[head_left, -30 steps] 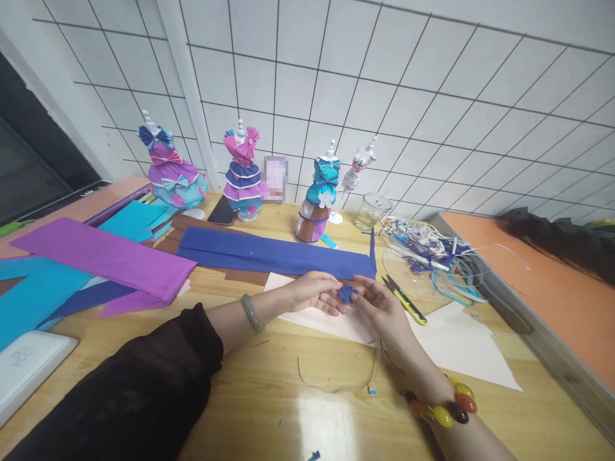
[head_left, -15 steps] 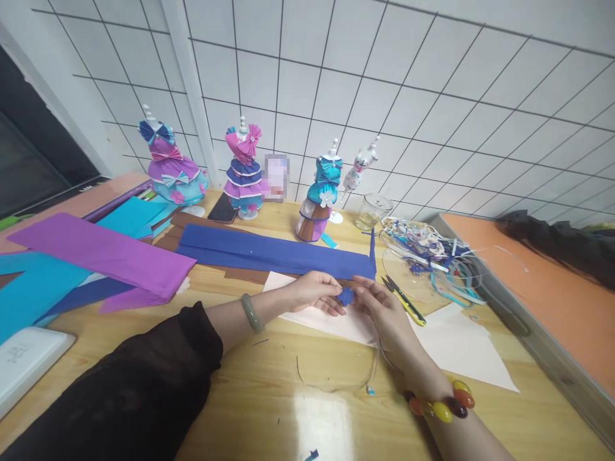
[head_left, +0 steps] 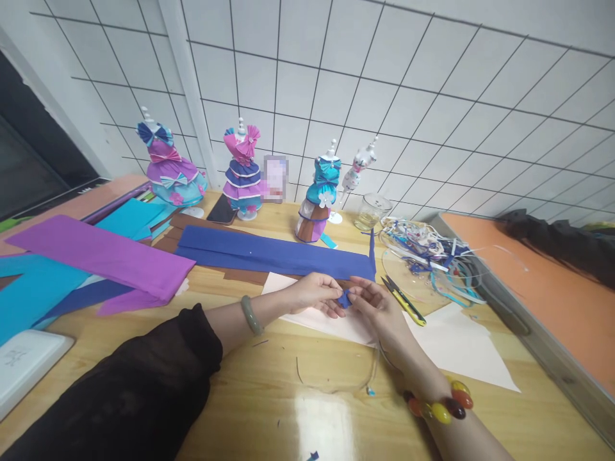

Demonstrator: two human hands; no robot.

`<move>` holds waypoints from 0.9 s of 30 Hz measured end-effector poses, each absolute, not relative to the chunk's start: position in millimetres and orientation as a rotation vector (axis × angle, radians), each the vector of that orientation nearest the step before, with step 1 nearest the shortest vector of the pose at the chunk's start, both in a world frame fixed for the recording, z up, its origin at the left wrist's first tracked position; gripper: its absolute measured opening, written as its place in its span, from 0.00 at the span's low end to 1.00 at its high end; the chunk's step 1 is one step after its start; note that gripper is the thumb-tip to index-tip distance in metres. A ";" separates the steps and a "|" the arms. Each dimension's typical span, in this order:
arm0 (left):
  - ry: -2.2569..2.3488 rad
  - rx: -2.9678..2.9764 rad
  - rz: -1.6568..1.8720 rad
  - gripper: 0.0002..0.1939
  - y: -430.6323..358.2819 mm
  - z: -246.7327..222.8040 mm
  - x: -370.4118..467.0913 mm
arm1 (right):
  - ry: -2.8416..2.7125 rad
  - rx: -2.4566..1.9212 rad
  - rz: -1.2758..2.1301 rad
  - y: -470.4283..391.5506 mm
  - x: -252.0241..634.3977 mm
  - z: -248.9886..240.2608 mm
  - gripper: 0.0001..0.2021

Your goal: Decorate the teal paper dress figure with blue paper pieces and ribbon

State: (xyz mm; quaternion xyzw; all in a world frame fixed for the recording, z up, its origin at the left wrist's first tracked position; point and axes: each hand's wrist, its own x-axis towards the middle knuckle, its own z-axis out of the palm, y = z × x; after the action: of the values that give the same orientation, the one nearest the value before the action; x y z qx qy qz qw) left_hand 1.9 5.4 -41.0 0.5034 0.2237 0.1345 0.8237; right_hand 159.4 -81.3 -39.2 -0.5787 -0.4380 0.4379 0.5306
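Between my two hands is a small dark blue paper flower [head_left: 344, 299], pinched from both sides above a pale pink sheet [head_left: 327, 325]. My left hand [head_left: 314, 293] grips its left edge with thumb and forefinger, the other fingers curled beneath. My right hand [head_left: 377, 305] has thumb and finger on the flower's right side and partly covers it. Just beyond the hands lies a long folded strip of dark blue crepe paper [head_left: 273, 251]. Yellow-handled scissors [head_left: 406, 301] lie right of my right hand.
Several miniature mannequins in paper dresses, such as the teal one [head_left: 327, 186], stand along the wall. A glass cup [head_left: 373, 211] and a heap of paper scraps [head_left: 427, 246] are at the right. Purple crepe paper [head_left: 106, 256] lies left, near a white box-like object [head_left: 31, 365].
My right thumb and finger have moved slightly left onto the flower, and less of it shows now. The rest of the table looks the same.
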 end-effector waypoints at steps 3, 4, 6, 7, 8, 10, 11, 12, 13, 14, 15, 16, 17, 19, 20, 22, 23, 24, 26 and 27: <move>0.462 1.104 0.267 0.17 5.4 -44.3 2.4 | -1.074 -1.390 1.044 -81.4 158.3 -38.8 0.22; 0.456 1.111 0.265 0.17 5.6 -45.5 2.5 | -1.079 -1.398 1.040 -81.3 158.1 -38.9 0.22; 0.451 1.118 0.265 0.17 6.1 -47.1 2.4 | -1.081 -1.404 1.034 -81.1 158.1 -39.4 0.22; 0.449 1.120 0.265 0.17 6.3 -47.2 2.3 | -1.078 -1.402 1.035 -81.0 158.3 -39.7 0.21; 0.449 1.120 0.262 0.17 6.4 -46.8 2.2 | -1.075 -1.398 1.039 -81.0 158.6 -40.0 0.21; 0.452 1.113 0.251 0.17 6.6 -45.3 2.0 | -1.070 -1.389 1.043 -81.0 159.4 -40.7 0.20; 0.454 1.105 0.248 0.17 6.7 -44.4 2.0 | -1.070 -1.384 1.044 -81.1 159.8 -41.0 0.20; 0.457 1.094 0.248 0.18 6.9 -43.7 2.1 | -1.071 -1.379 1.043 -81.2 160.1 -41.4 0.20; 0.458 1.082 0.246 0.18 7.1 -43.3 2.2 | -1.073 -1.371 1.043 -81.3 160.4 -41.8 0.20; 0.456 1.070 0.246 0.18 7.3 -43.3 2.4 | -1.075 -1.364 1.042 -81.3 160.5 -42.2 0.20; 0.452 1.061 0.245 0.19 7.6 -43.5 2.5 | -1.077 -1.359 1.041 -81.3 160.5 -42.5 0.20; 0.445 1.056 0.242 0.19 7.8 -43.9 2.5 | -1.078 -1.355 1.039 -81.2 160.4 -42.7 0.20; 0.437 1.059 0.239 0.20 7.9 -44.3 2.5 | -1.079 -1.353 1.039 -81.1 160.2 -42.8 0.20; 0.431 1.087 0.238 0.20 7.6 -44.4 2.1 | -1.073 -1.359 1.037 -81.0 159.6 -42.6 0.20; 0.437 1.108 0.239 0.20 7.1 -43.9 1.9 | -1.067 -1.367 1.037 -80.9 159.3 -42.2 0.20; 0.460 1.142 0.241 0.20 5.8 -42.0 1.5 | -1.057 -1.383 1.044 -80.9 158.6 -41.2 0.20; 0.471 1.150 0.241 0.20 5.2 -40.9 1.4 | -1.053 -1.387 1.047 -81.1 158.3 -40.6 0.21; 0.477 1.152 0.239 0.21 4.7 -39.8 1.4 | -1.052 -1.387 1.050 -81.2 158.0 -40.0 0.21; 0.480 1.147 0.235 0.21 4.3 -38.5 1.4 | -1.060 -1.378 1.053 -81.7 157.5 -39.2 0.21; 0.477 1.145 0.233 0.21 4.4 -38.4 1.4 | -1.067 -1.376 1.052 -81.9 157.4 -39.0 0.21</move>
State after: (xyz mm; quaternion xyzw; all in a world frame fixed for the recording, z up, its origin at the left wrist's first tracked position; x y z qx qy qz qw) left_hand 1.4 4.4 -38.4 0.5353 0.2229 0.1089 0.8074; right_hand 157.4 -81.9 -39.0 -0.5753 -0.4461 0.4398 0.5260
